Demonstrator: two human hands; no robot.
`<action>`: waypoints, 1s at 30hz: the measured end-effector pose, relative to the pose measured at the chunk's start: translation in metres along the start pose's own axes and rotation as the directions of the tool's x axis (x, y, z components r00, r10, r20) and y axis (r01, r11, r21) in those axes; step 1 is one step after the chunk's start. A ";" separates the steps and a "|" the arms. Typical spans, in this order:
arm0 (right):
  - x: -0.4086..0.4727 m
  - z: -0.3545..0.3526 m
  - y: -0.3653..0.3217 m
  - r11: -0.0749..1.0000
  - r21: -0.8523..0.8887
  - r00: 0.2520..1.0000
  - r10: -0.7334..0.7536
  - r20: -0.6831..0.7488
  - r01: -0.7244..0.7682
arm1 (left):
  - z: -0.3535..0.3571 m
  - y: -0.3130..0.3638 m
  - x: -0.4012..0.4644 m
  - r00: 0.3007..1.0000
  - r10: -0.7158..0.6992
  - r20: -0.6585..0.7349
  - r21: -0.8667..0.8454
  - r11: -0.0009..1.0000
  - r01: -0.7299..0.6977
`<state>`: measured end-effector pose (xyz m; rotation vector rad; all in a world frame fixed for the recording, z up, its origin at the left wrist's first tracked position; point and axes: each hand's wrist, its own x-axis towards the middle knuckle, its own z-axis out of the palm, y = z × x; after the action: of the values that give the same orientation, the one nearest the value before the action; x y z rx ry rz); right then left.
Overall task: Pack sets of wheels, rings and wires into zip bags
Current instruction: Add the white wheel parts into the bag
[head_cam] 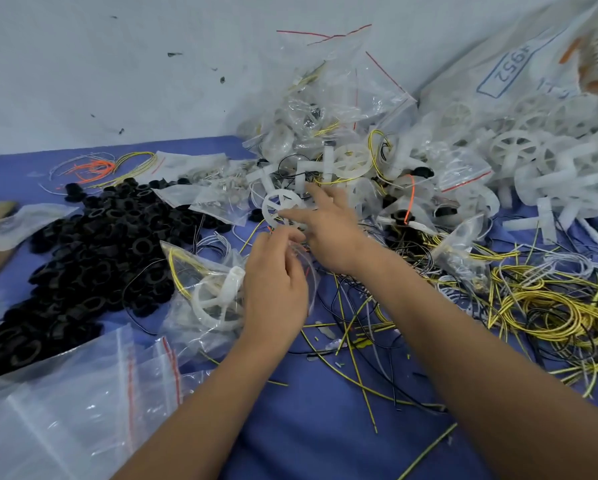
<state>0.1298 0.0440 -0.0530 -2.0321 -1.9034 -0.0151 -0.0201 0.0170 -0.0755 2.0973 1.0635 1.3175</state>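
Blue surface: black rings heaped at 9 o'clock, yellow wires at 3, empty zip bags at 7, white wheels at 2.

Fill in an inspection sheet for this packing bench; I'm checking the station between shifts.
Surface: blue cloth, largely covered.
Job's things: black rings heaped left; white wheels piled right; empty zip bags near left; packed bags heaped at the back.
Clutter: wire offcuts scattered mid-cloth.
Grippers: left hand pinches a clear bag; right hand holds a white wheel, blurred.
Cables: yellow-black wires tangled right; orange wires far left.
Surroundings: scuffed white wall.
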 end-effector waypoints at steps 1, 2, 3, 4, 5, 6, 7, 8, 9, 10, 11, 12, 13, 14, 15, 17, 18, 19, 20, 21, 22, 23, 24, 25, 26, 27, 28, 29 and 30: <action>0.006 0.003 -0.003 1.000 -0.013 0.998 0.008 0.057 -0.007 | 0.000 0.000 0.000 1.000 -0.010 0.010 0.011 1.000 0.010; 0.011 0.006 -0.004 1.000 -0.016 0.997 0.021 0.079 -0.020 | 0.001 -0.001 0.000 0.999 -0.030 0.016 0.015 0.999 0.030; 0.012 0.008 -0.005 0.999 -0.006 0.997 0.035 0.063 -0.035 | 0.001 -0.001 0.000 0.999 -0.053 0.012 0.015 0.998 0.053; 0.011 0.009 -0.006 0.999 0.014 0.999 0.049 0.010 -0.049 | 0.001 -0.001 0.001 0.997 -0.075 0.002 0.011 0.997 0.075; 0.007 0.008 -0.006 0.998 0.040 0.996 0.059 -0.063 -0.057 | 0.002 -0.001 0.000 0.996 -0.094 -0.010 0.004 0.996 0.094; 0.001 0.006 -0.005 0.995 0.081 0.988 0.068 -0.138 -0.057 | 0.003 -0.001 0.000 0.994 -0.110 -0.021 -0.003 0.994 0.110; -0.006 0.003 -0.003 0.988 0.147 0.975 0.080 -0.207 -0.050 | 0.004 0.000 0.000 0.992 -0.120 -0.030 -0.010 0.993 0.120; -0.015 -0.002 -0.001 0.970 0.242 0.958 0.102 -0.269 -0.035 | 0.004 0.000 0.000 0.992 -0.125 -0.036 -0.016 0.992 0.124; -0.025 -0.008 0.000 0.937 0.348 0.935 0.141 -0.326 -0.020 | 0.005 -0.001 0.000 0.991 -0.125 -0.038 -0.024 0.992 0.125; -0.036 -0.014 0.001 0.902 0.431 0.904 0.194 -0.380 -0.012 | 0.005 -0.002 -0.001 0.991 -0.127 -0.033 -0.028 0.992 0.126; -0.046 -0.020 0.002 0.872 0.489 0.870 0.255 -0.421 -0.019 | 0.005 -0.002 -0.001 0.991 -0.133 -0.026 -0.029 0.991 0.132; -0.056 -0.024 0.003 0.834 0.550 0.841 0.320 -0.437 -0.032 | 0.004 -0.003 -0.002 0.989 -0.144 -0.021 -0.030 0.989 0.143; -0.065 -0.027 0.004 0.765 0.643 0.823 0.387 -0.417 -0.034 | 0.004 -0.003 -0.002 0.987 -0.159 -0.022 -0.042 0.987 0.158; -0.074 -0.029 0.004 0.650 0.760 0.816 0.447 -0.366 -0.016 | 0.004 -0.002 -0.002 0.984 -0.174 -0.031 -0.068 0.983 0.172; -0.081 -0.029 0.004 0.491 0.871 0.819 0.492 -0.294 0.019 | 0.003 0.000 -0.002 0.981 -0.186 -0.045 -0.105 0.978 0.181; -0.090 -0.028 0.003 0.147 0.986 0.836 0.529 -0.144 0.078 | 0.003 0.004 -0.003 0.978 -0.196 -0.077 -0.194 0.965 0.178; -0.091 -0.026 0.002 0.037 0.996 0.841 0.533 -0.092 0.086 | 0.003 0.006 -0.004 0.977 -0.197 -0.088 -0.236 0.957 0.171; -0.092 -0.025 0.002 -0.043 0.996 0.852 0.522 -0.049 0.083 | 0.002 0.007 -0.004 0.977 -0.191 -0.096 -0.273 0.949 0.159; -0.092 -0.024 0.001 -0.101 0.992 0.868 0.497 -0.011 0.070 | 0.002 0.009 -0.005 0.979 -0.178 -0.103 -0.304 0.942 0.139; -0.091 -0.024 0.001 -0.138 0.989 0.888 0.460 0.023 0.045 | 0.002 0.010 -0.006 0.981 -0.158 -0.115 -0.330 0.937 0.112; -0.090 -0.023 0.000 -0.144 0.990 0.905 0.422 0.052 0.011 | 0.002 0.011 -0.006 0.982 -0.134 -0.135 -0.353 0.932 0.078; -0.091 -0.023 -0.001 -0.119 0.993 0.917 0.391 0.073 -0.029 | 0.002 0.012 -0.007 0.981 -0.108 -0.161 -0.372 0.927 0.041; -0.091 -0.022 -0.001 -0.071 0.995 0.923 0.374 0.089 -0.067 | 0.002 0.014 -0.007 0.979 -0.087 -0.186 -0.388 0.922 0.008; -0.091 -0.021 -0.002 -0.019 0.995 0.924 0.368 0.102 -0.102 | 0.002 0.015 -0.007 0.975 -0.073 -0.208 -0.399 0.917 -0.017; -0.092 -0.020 -0.002 0.032 0.991 0.924 0.365 0.111 -0.131 | 0.002 0.016 -0.007 0.972 -0.064 -0.226 -0.405 0.914 -0.034; -0.092 -0.019 -0.002 0.088 0.984 0.925 0.363 0.111 -0.153 | 0.002 0.017 -0.007 0.969 -0.058 -0.241 -0.406 0.913 -0.047; -0.092 -0.018 -0.002 0.159 0.974 0.929 0.358 0.096 -0.162 | 0.001 0.018 -0.006 0.967 -0.050 -0.250 -0.403 0.913 -0.057; -0.093 -0.018 -0.003 0.257 0.954 0.935 0.351 0.058 -0.156 | 0.001 0.019 -0.006 0.966 -0.041 -0.256 -0.397 0.915 -0.067; -0.094 -0.017 -0.003 0.378 0.916 0.943 0.334 0.002 -0.135 | 0.000 0.020 -0.005 0.965 -0.032 -0.260 -0.391 0.917 -0.075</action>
<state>0.1215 -0.0506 -0.0594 -1.3737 -1.0202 0.7376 -0.0138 0.0010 -0.0647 1.6694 0.7842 1.6963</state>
